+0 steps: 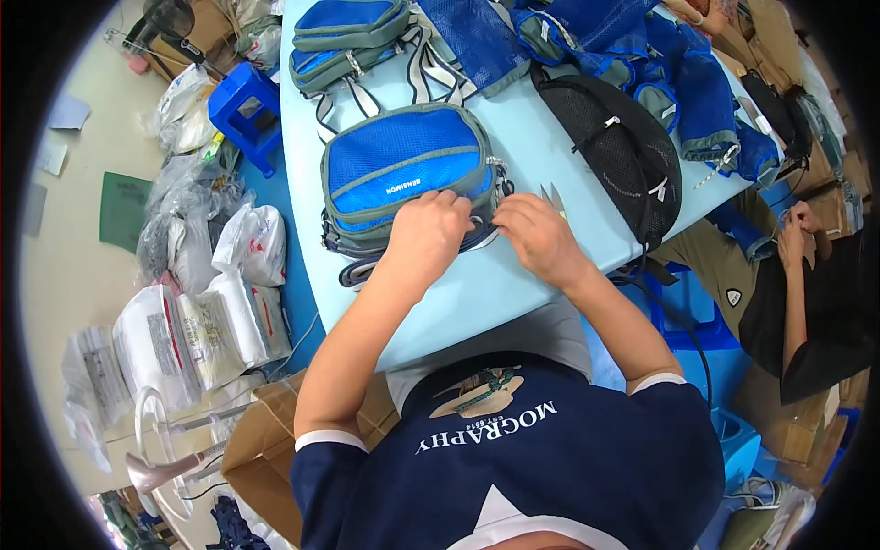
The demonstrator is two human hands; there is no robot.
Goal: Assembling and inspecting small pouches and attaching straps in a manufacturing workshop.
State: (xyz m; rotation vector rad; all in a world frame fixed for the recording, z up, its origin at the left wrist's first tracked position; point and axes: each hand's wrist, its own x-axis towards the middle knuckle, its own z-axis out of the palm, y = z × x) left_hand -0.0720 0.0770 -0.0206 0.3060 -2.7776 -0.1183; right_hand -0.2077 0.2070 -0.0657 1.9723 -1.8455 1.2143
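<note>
Left hand (426, 234) and right hand (536, 236) both gripping blue bag's (403, 170) lower edge; snips (553, 197) just beyond right.

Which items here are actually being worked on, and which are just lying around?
In hand:
- left hand and right hand on the near edge of the blue fabric waist bag with grey trim
- small metal snips at the right hand

Lying about:
- black mesh pouch
- second blue bag
- blue plastic stool
- white sacks

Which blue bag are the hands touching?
The blue bag nearest the person, under the left hand and right hand. The other blue bag lies farther up the table, untouched.
</note>
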